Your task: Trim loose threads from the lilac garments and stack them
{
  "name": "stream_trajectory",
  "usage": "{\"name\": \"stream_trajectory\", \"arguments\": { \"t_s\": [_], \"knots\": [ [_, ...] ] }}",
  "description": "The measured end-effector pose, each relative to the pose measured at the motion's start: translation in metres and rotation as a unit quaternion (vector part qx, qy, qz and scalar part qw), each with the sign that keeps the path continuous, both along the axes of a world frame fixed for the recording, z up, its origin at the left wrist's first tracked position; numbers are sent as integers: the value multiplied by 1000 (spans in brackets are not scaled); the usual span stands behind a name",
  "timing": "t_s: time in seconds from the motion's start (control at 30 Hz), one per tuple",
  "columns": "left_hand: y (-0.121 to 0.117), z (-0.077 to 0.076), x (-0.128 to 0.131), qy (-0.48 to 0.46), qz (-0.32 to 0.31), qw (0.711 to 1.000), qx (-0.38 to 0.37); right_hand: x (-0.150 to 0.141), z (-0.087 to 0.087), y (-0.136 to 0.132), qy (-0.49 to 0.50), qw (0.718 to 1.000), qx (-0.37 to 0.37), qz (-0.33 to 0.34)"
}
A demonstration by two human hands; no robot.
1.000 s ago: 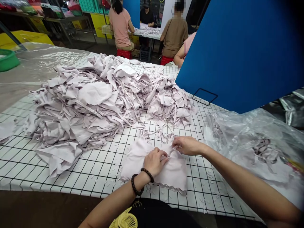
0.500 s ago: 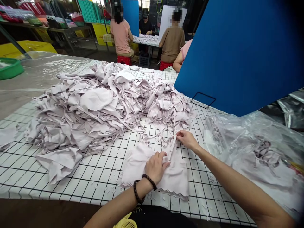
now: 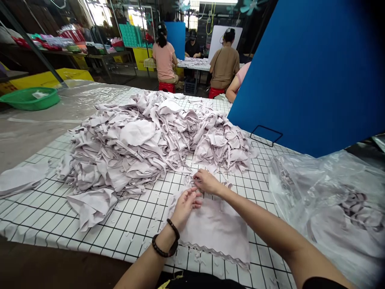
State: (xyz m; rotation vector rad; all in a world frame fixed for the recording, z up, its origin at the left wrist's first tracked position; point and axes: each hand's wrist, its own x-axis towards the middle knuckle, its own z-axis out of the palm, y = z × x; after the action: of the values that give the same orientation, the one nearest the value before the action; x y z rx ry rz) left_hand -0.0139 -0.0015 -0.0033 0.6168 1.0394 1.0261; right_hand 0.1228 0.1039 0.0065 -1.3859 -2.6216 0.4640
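Note:
A pale lilac strappy top (image 3: 219,228) lies flat in front of me, its wavy hem toward my body and its thin straps at the far side. At the far left part of the top, my right hand (image 3: 207,182) is closed, fingertips pinched on a strap that they mostly hide. Just below and to the left, my left hand (image 3: 187,204) hovers close over the top's left side with its fingers apart. Two dark beaded bracelets circle the left wrist.
A large heap of matching garments (image 3: 132,148) fills the table's middle and left. A blue board (image 3: 306,80) with a black wire stand (image 3: 266,135) rises at right, above a clear plastic bag (image 3: 300,176) of garments. A green basket (image 3: 33,100) sits far left. Several people work beyond.
My right hand has let go of the right strap and crossed left to the other strap. My left hand has lifted off the right strap and shifted left. The view has tilted up.

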Motion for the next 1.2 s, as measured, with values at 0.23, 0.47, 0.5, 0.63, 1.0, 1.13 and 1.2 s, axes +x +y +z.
{"name": "stream_trajectory", "arguments": {
  "t_s": [0.23,0.47,0.5,0.63,1.0,1.13,1.2],
  "knots": [
    [9,-5,-16,-158,16,982,-100,4,7,18,-65,997,35,-1],
    [10,-4,-16,-152,9,982,-115,46,33,48,-117,979,130,-103],
    [10,-5,-16,-149,10,982,-115,51,37,52,-105,975,151,-121],
    [10,-5,-15,-141,17,983,-117,50,49,44,-30,961,220,-164],
    [21,28,-22,-296,-35,947,-120,16,23,-54,42,971,115,207],
    [29,28,-21,-263,-29,957,-121,23,18,-67,52,963,117,239],
    [34,28,-21,-270,-23,958,-97,25,18,-73,106,962,127,218]
  ]
}}
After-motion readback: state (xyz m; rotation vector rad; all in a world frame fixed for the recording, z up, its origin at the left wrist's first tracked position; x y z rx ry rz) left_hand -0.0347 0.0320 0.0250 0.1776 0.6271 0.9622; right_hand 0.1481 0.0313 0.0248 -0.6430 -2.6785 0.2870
